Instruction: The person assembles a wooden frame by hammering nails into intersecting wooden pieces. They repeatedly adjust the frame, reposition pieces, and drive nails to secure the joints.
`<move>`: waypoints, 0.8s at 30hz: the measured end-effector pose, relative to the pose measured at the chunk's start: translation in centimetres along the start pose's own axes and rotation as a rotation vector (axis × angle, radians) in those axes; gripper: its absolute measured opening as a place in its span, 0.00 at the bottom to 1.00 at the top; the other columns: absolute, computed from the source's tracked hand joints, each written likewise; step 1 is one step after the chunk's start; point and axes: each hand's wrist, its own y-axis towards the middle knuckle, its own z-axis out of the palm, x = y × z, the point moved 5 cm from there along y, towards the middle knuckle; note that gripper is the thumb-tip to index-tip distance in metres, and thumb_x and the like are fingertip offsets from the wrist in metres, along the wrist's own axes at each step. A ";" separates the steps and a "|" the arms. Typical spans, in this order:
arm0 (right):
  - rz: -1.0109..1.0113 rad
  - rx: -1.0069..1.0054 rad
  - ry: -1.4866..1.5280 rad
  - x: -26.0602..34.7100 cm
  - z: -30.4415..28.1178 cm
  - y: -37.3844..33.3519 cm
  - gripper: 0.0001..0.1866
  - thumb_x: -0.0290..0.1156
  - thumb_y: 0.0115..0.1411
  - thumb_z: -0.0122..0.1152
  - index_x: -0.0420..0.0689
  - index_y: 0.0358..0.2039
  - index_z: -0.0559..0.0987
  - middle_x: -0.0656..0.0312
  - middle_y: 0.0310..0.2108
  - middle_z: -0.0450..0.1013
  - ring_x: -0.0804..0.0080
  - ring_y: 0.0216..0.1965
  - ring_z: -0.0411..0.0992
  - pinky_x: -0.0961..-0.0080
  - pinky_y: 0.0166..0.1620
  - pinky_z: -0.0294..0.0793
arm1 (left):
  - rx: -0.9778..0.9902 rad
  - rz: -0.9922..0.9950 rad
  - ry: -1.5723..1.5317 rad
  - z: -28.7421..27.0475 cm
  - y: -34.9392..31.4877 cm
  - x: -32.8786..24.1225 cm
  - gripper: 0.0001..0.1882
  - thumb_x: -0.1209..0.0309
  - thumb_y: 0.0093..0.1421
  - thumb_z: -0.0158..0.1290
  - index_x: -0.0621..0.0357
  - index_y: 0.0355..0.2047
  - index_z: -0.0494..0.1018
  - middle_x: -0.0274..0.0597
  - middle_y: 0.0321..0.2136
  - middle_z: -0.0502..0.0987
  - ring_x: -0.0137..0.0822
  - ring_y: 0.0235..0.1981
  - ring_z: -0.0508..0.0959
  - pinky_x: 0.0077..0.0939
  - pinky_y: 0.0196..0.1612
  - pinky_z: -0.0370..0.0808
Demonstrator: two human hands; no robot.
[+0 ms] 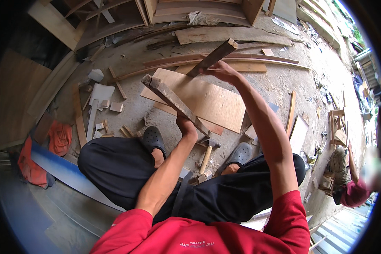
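Observation:
My left hand [185, 123] is closed round the lower part of a rough, weathered wooden bar [168, 95], which slants away to the left. Farther off, my right hand [222, 72] grips a second, darker wooden bar [213, 58] from its right side; some of the fingers are behind the wood. Between and below the bars lies a pale plywood panel [211, 101], partly covered by them. On the ground between my feet rests a hammer [206, 157] with a light wooden handle and a dark head.
Long planks [237, 36] lie across the far ground. Wood offcuts [116, 106] and a white board [101, 92] are scattered at left, near orange cloth [60, 137] and a blue-and-white panel [65, 169]. A wooden cabinet frame [199, 10] stands at the back. Another person [353, 192] sits at far right.

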 end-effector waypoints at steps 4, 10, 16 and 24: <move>-0.120 -0.010 0.024 0.4 3.2 1.0 0.18 0.35 0.58 0.66 0.44 0.48 0.77 0.60 0.40 0.77 0.70 0.44 0.72 0.71 0.49 0.71 | -0.119 0.041 -0.075 -1.3 0.7 0.1 0.19 0.61 0.66 0.44 0.60 0.51 0.70 0.36 0.47 0.73 0.32 0.47 0.72 0.28 0.53 0.68; -0.410 -0.160 -0.353 3.6 2.0 -0.6 0.15 0.37 0.60 0.64 0.43 0.44 0.78 0.57 0.38 0.76 0.67 0.41 0.75 0.67 0.44 0.74 | 0.063 0.050 -0.182 -2.2 1.5 -1.2 0.27 0.52 0.67 0.45 0.58 0.57 0.65 0.38 0.52 0.71 0.36 0.53 0.72 0.35 0.56 0.67; -0.402 -0.403 -0.640 8.4 -3.1 -5.9 0.16 0.44 0.58 0.63 0.46 0.40 0.79 0.51 0.40 0.75 0.51 0.45 0.73 0.61 0.45 0.72 | 0.501 -0.162 -0.231 5.1 3.9 -7.1 0.23 0.55 0.68 0.41 0.58 0.55 0.66 0.42 0.52 0.73 0.38 0.54 0.72 0.39 0.57 0.69; -0.480 -0.558 -0.635 10.0 -4.7 -10.8 0.38 0.40 0.51 0.72 0.41 0.58 0.63 0.46 0.50 0.68 0.52 0.51 0.71 0.60 0.50 0.72 | 1.020 -0.466 -0.310 10.0 7.3 -7.6 0.21 0.59 0.67 0.41 0.62 0.50 0.69 0.43 0.44 0.76 0.34 0.44 0.78 0.31 0.46 0.78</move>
